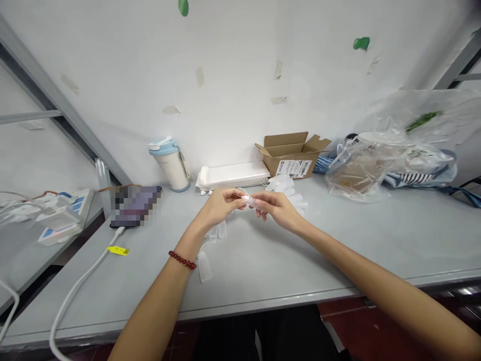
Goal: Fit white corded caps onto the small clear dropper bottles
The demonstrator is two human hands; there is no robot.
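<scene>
My left hand (224,204) and my right hand (273,206) meet above the middle of the table. Between their fingertips is a small white and translucent piece (249,200), too small to name for certain. The left fingers pinch its white end, where a thin white cord seems to come off. My right thumb and fingers close on the clearer end. Below the left hand lies a flat translucent piece on a white string (205,266). More pale translucent pieces (282,184) are heaped just behind my right hand.
At the back stand a lidded cup (172,165), a stack of white flat packs (233,174) and an open cardboard box (291,154). A clear plastic bag (356,173) sits right. A phone (137,205) with a white cable (84,278) lies left.
</scene>
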